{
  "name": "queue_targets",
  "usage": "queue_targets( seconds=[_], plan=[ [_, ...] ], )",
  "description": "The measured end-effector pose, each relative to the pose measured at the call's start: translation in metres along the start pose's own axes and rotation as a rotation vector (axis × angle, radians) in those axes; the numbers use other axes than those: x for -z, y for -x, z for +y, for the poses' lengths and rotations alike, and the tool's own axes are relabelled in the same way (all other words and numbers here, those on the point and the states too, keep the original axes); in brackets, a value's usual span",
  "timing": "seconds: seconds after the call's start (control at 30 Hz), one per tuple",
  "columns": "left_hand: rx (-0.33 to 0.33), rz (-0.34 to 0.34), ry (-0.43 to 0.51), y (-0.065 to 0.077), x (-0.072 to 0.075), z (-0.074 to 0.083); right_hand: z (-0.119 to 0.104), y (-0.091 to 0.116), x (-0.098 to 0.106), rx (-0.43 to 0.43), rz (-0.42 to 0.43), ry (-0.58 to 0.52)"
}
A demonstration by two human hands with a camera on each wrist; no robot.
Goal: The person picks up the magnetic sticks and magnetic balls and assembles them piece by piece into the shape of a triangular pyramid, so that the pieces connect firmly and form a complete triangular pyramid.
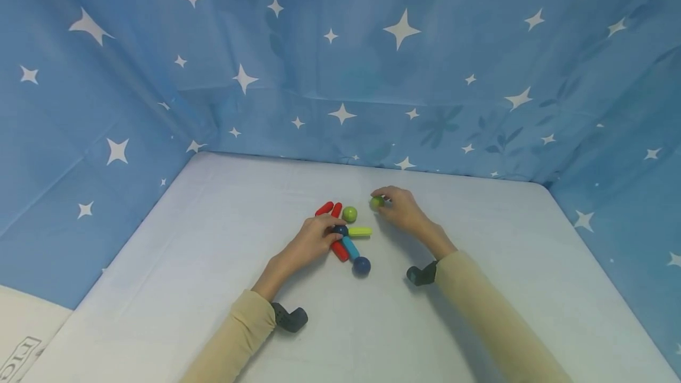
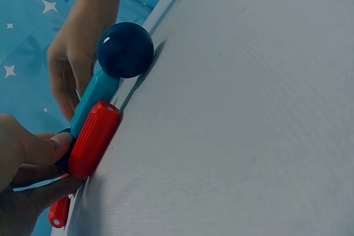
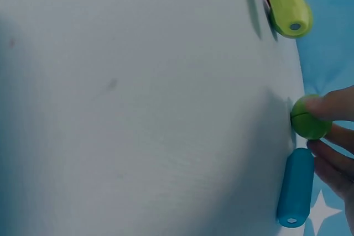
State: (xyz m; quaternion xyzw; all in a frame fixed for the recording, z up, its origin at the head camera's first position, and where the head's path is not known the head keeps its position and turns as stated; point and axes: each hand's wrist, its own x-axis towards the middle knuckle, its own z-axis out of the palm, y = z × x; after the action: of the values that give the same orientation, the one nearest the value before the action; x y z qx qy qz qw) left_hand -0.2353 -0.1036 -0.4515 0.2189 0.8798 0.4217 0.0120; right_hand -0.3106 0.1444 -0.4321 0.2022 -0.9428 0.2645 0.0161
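My left hand (image 1: 311, 241) pinches a dark blue ball (image 1: 341, 230) between thumb and fingers. Around that ball fan out a yellow-green rod (image 1: 360, 231), a light blue rod (image 1: 350, 247) and a red rod (image 1: 339, 252). A second dark blue ball (image 2: 125, 50) sits at the light blue rod's outer end. To the right, my right hand (image 1: 402, 210) holds a green ball (image 3: 310, 119) by thumb and fingers. Close below this ball in the right wrist view is a blue rod (image 3: 296, 188), with a metal dot in its end.
Two more red rods, one on the left (image 1: 324, 208) and one beside it (image 1: 337, 210), lie beyond the left hand. Another green ball (image 1: 349, 214) rests between the hands. A white-covered table (image 1: 213, 223) meets a blue star-patterned curtain (image 1: 298, 75) at its back and sides.
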Motion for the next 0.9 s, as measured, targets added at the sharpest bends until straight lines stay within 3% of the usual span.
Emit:
queue_targets(
  seconds=[0.27,0.6,0.9],
  plan=[
    [-0.006,-0.003,-0.005,-0.001,-0.003,0.001,-0.002,0.007,0.004,0.032,-0.037,0.024],
    [-0.012,0.009,-0.017,-0.002,-0.001,-0.002,-0.013,0.038,0.013,0.191,-0.05,0.059],
    [-0.022,0.009,-0.007,-0.001,-0.001,0.0,-0.02,0.05,0.01,0.149,-0.136,0.037]
  ],
)
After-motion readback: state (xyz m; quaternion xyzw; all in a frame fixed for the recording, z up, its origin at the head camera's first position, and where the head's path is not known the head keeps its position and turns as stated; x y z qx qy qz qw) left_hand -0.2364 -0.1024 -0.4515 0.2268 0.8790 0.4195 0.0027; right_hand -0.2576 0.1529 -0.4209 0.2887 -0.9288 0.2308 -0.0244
